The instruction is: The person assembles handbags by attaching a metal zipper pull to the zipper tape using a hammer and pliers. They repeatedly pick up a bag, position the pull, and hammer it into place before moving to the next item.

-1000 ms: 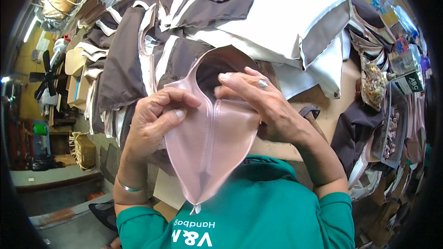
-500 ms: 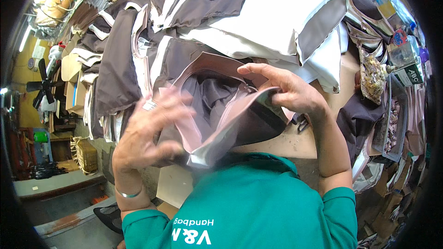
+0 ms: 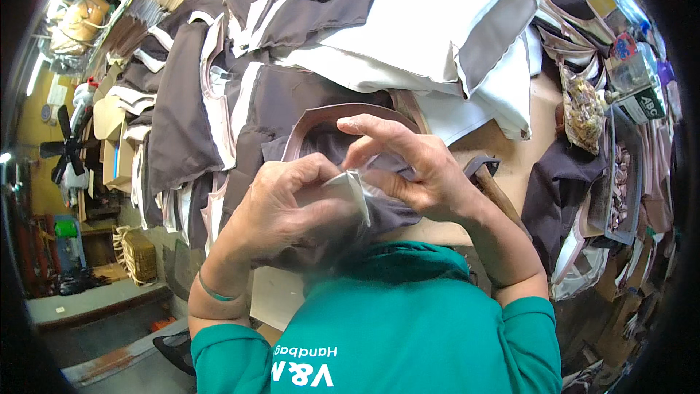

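In front of my chest is a dark brown fabric bag piece with a pinkish-brown band [image 3: 332, 114] around its mouth. My left hand [image 3: 281, 201] is closed on the near part of that band, thumb along it, with a pale folded corner [image 3: 353, 181] sticking up past the fingers. Part of this grip is blurred. My right hand [image 3: 419, 168] hovers just right of the corner, its forefinger stretched out and its thumb apart, holding nothing that I can see. Whether its thumb touches the band's edge, I cannot tell.
White bag panels [image 3: 408, 36] lie across the back of the table. Dark brown panels with pale strips [image 3: 186, 102] are heaped at the left. A hammer-like tool with a wooden handle [image 3: 502, 195] lies right of my hands. Beyond it stands a grey basket [image 3: 625, 175].
My left hand has moved right and closed on the band's near corner, raising it. The right hand has let go of the band's right side and come left toward that corner.
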Demonstrator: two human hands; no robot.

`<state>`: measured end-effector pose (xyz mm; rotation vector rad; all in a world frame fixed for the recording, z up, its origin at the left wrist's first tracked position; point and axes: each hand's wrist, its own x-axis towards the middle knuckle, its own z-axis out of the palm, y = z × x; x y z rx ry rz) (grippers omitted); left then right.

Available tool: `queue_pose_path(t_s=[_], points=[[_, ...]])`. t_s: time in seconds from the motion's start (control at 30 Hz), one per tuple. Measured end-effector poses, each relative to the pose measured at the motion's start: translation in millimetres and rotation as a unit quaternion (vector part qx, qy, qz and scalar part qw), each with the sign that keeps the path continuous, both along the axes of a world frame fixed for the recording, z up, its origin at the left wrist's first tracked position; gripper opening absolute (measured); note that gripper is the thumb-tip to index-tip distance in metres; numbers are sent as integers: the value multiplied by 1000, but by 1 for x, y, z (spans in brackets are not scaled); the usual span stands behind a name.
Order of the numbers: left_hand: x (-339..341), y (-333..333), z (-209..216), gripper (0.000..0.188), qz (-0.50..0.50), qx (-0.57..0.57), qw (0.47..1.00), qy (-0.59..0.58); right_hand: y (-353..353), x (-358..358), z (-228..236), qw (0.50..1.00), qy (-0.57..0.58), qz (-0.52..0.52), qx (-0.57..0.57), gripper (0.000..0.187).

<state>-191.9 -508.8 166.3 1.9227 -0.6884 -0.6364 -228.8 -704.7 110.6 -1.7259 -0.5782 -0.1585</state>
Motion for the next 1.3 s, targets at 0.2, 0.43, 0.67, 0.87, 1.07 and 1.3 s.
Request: queue_pose_path(t_s=[0.2, 0.43, 0.67, 0.87, 1.07, 1.3], points=[[4, 11, -17, 17, -48, -131, 979, 151, 6, -1, -24, 990, 8, 50, 132, 59], [4, 22, -30, 23, 12, -192, 953, 233, 6, -9, -11, 989, 66, 49, 127, 56], [5, 15, -30, 19, -23, -124, 981, 144, 3, -7, -16, 997, 55, 25, 54, 57], [-2, -7, -14, 18, -29, 1, 997, 71, 7, -18, -23, 996, 66, -50, 29, 48], [-1, -18, -24, 16, -61, -26, 989, -132, -13, -51, -27, 972, 89, -206, 68, 39], [-7, -1, -23, 34, 45, -108, 985, 123, -116, -108, -80, 829, 93, -455, -312, 15]])
